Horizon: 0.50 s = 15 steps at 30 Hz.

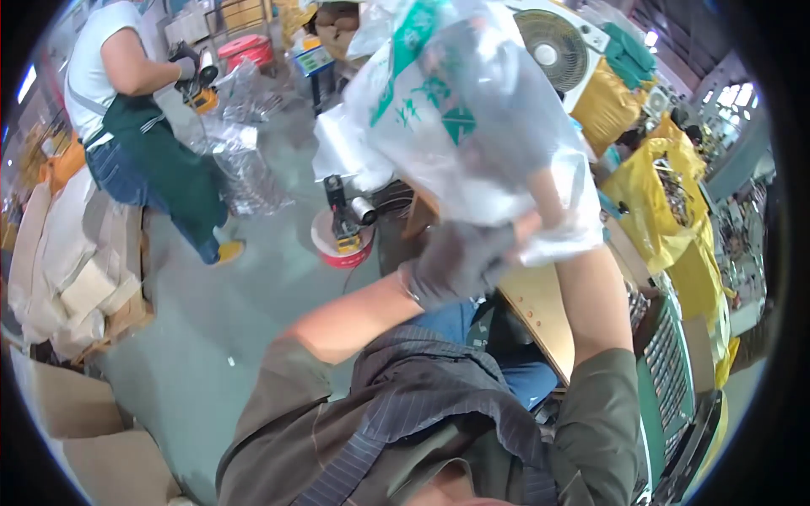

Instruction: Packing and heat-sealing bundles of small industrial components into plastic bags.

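A large clear plastic bag (pixel 506 169) with green printing hangs in front of me, its mouth toward me. My right arm reaches up inside it. My right hand (pixel 477 63), in a dark grey glove, shows blurred through the film near the bag's far end, so its fingers cannot be made out. My left hand (pixel 464 257), in a grey glove with bare fingertips, is closed on the bag's edge beside my right forearm. Below the bag lies a wooden board (pixel 540 312), partly hidden by my arms.
A cordless power tool (pixel 344 228) rests on a red-and-white reel (pixel 342 253). At left a co-worker (pixel 139 118) in a dark green apron holds a similar tool. Yellow sacks (pixel 666 202), a fan (pixel 548 51) and a green crate (pixel 666 379) of metal parts line the right. Cardboard boxes (pixel 110 438) stand lower left.
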### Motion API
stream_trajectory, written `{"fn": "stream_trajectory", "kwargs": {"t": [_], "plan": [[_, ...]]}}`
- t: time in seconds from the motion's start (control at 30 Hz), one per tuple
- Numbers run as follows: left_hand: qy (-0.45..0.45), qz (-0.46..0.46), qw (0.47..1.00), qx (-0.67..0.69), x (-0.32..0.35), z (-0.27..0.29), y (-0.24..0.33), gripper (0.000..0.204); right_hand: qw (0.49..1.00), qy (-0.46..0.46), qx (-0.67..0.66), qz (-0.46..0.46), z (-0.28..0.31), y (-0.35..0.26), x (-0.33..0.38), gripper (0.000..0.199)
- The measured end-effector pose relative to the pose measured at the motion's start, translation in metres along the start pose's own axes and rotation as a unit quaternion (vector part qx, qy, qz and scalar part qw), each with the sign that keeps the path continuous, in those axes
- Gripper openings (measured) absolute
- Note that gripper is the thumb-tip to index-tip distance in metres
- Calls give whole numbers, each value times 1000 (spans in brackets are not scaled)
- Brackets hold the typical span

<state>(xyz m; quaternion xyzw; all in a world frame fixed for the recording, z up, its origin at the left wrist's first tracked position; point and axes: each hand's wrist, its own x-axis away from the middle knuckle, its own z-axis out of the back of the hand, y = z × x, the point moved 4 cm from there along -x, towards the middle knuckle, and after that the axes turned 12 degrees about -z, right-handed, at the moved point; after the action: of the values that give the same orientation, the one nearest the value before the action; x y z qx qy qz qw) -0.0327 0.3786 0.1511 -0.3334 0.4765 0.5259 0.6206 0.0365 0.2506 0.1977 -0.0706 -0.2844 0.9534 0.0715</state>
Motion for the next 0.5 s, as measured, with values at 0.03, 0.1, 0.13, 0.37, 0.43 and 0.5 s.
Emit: {"fn": "stream_trajectory", "kwargs": {"t": [0.03, 0.1, 0.13, 0.37, 0.43, 0.5], "plan": [[29, 58, 997, 33, -1, 6, -11, 43, 1000, 13, 17, 5, 3, 5, 3, 36], [59, 109, 990, 73, -13, 4, -12, 45, 998, 34, 52, 12, 7, 16, 6, 37], [29, 70, 993, 95, -29, -6, 4, 42, 997, 42, 68, 13, 6, 25, 10, 37], [-47, 160, 898, 408, -27, -73, 78, 33, 977, 70, 193, 61, 3, 71, 10, 39], [-70, 214, 849, 478, -29, -80, 85, 32, 968, 79, 226, 70, 1, 84, 12, 40], [8, -105, 892, 439, -50, -66, 114, 27, 959, 81, 257, 85, -7, 91, 13, 40]]}}
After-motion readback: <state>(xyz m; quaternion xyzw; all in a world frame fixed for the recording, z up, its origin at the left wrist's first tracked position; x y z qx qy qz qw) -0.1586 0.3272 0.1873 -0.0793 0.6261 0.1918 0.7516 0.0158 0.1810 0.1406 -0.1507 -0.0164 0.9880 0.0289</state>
